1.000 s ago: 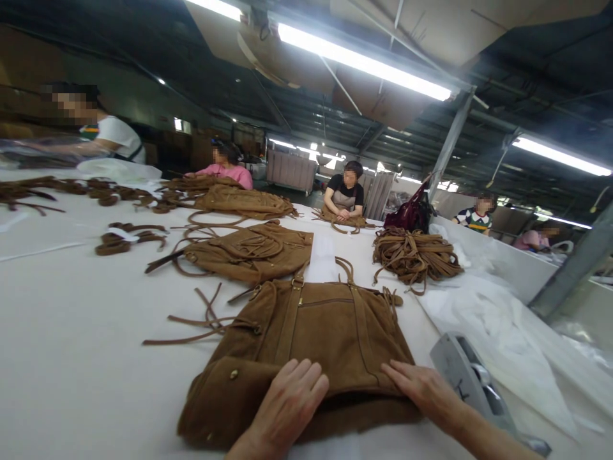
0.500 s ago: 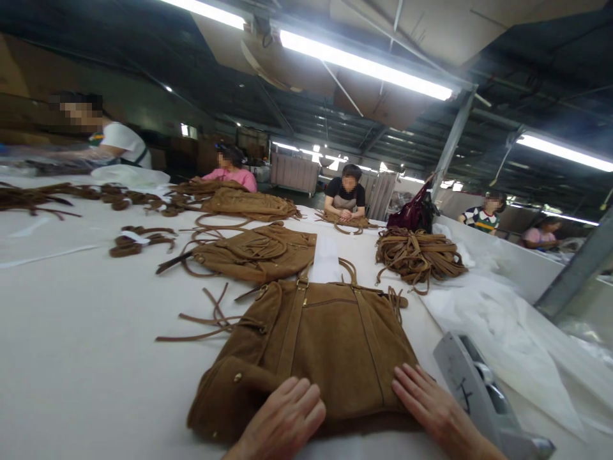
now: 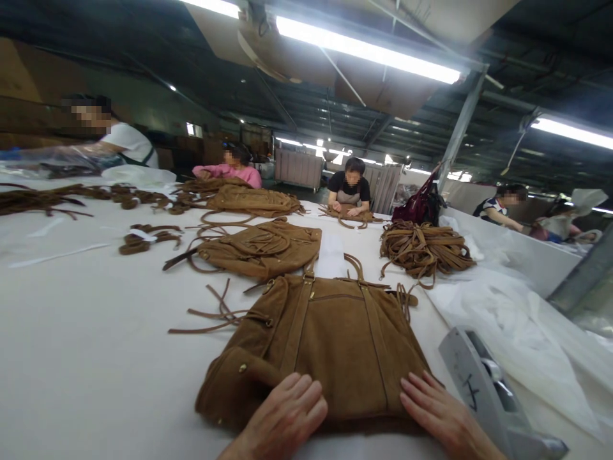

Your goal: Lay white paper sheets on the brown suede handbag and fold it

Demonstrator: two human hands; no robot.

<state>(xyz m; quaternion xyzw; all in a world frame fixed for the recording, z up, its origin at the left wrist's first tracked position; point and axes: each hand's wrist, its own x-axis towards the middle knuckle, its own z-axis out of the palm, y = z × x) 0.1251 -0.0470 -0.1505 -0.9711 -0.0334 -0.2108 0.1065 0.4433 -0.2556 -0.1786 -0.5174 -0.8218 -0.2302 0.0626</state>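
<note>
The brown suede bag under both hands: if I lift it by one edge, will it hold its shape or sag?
Probably sag: the brown suede bag lies flat and creased under the left hand and right hand. Its loose fringe strips would likely trail. The napped surface looks grippy, not slippery.

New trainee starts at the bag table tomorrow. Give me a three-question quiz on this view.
1. True or false: both hands lie flat on the near brown suede bag.
2. What lies beside the right hand on the table? A) grey tape dispenser B) scissors C) red bucket
3. The heap right of the bags is made of brown ____.

Key: 1 true: left hand too. 2 A, the grey tape dispenser. 3 straps.
</note>
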